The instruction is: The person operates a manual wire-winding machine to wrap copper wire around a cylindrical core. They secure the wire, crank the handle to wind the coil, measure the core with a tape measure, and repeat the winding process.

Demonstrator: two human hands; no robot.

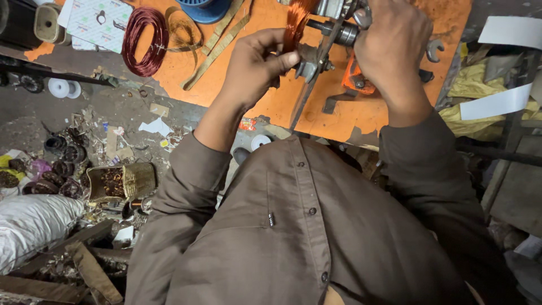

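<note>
Bench: orange tabletop [271, 110], scuffed, above a littered floor [113, 121].
Left hand [254, 65]: pinching copper wire [294, 22].
Right hand [392, 42]: closed over a metal winder [333, 31].
Nearby: dark red wire coil [144, 39].

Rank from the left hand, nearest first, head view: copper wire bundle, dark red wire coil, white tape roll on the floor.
1. Copper wire bundle: pinched in the left hand, at its fingertips.
2. Dark red wire coil: on the orange bench, to the hand's left.
3. White tape roll: on the floor, far left.
</note>
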